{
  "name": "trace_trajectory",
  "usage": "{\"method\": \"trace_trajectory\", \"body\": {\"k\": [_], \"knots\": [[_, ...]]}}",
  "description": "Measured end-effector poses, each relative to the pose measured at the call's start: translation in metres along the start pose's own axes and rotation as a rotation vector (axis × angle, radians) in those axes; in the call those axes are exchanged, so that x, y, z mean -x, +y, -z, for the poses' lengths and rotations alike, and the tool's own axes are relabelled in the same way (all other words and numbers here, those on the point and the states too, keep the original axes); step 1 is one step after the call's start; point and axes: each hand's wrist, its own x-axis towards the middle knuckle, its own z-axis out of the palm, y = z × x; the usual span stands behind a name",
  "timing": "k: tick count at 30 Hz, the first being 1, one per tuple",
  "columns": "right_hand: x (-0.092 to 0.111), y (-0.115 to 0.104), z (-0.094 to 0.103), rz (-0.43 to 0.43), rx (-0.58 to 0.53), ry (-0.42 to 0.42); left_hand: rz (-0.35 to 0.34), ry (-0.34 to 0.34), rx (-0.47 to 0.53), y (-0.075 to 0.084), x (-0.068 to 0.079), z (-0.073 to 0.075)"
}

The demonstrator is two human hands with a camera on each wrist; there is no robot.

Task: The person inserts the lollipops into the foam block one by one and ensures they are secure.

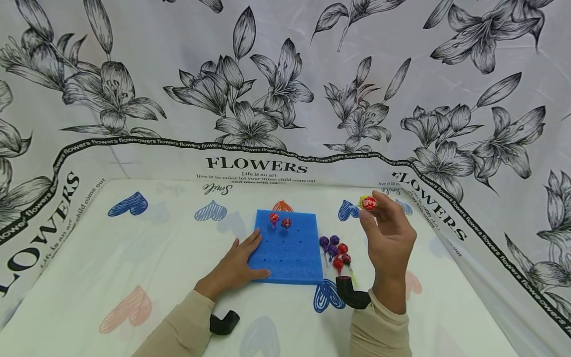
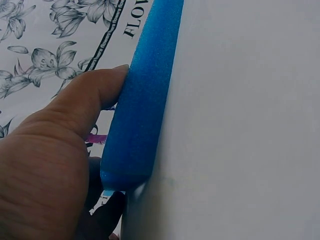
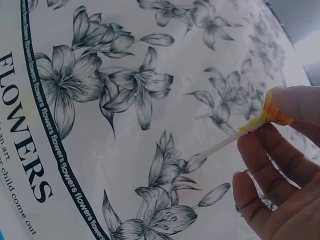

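A blue foam block (image 1: 290, 253) with rows of small holes lies on the table. Two red lollipops (image 1: 286, 223) stand in its far left part. My left hand (image 1: 238, 263) rests against the block's left side, fingers spread and thumb at the near corner; the left wrist view shows the thumb along the foam's edge (image 2: 140, 100). Raised to the right of the block, my right hand (image 1: 390, 240) pinches a lollipop with a red and yellow wrapper (image 1: 368, 203). Its white stick (image 3: 220, 146) points away from the fingers in the right wrist view.
Right beside the block lies a loose group of several lollipops, purple ones (image 1: 333, 240) and red ones (image 1: 338, 264). A white tablecloth with printed hearts (image 1: 129, 310) covers the table. Behind rises a flower-printed curtain (image 1: 285, 124). Black wrist mounts (image 1: 224, 323) sit at both forearms.
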Motion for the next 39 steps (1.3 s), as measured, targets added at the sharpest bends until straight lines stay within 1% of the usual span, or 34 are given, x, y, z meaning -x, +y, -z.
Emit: {"method": "trace_trajectory", "body": {"k": [3, 9, 14, 17, 24, 29, 31, 37, 39], "knots": [[0.001, 0.006, -0.003, -0.014, 0.009, -0.018, -0.005, 0.002, 0.001, 0.0, 0.0, 0.0], [0.006, 0.02, -0.011, -0.065, 0.103, -0.08, -0.026, 0.003, -0.001, -0.001, 0.0, 0.0], [0.007, 0.022, -0.024, -0.127, 0.174, -0.132, -0.021, -0.001, 0.0, -0.001, 0.0, 0.0], [0.009, 0.025, -0.028, -0.162, 0.197, -0.147, -0.018, -0.001, 0.003, 0.0, 0.001, 0.0], [0.022, 0.064, -0.025, -0.238, 0.21, -0.172, -0.03, -0.005, -0.003, -0.001, 0.0, 0.0], [0.03, 0.079, -0.028, -0.31, 0.22, -0.195, -0.026, -0.009, 0.001, -0.001, 0.0, 0.001], [0.031, 0.078, -0.031, -0.33, 0.224, -0.199, -0.022, -0.01, 0.001, -0.001, 0.0, 0.001], [0.029, 0.066, -0.042, -0.391, 0.236, -0.205, -0.012, -0.009, 0.006, 0.0, 0.0, 0.001], [0.03, 0.066, -0.043, -0.417, 0.246, -0.209, -0.011, -0.01, 0.006, 0.0, 0.001, 0.001]]}}
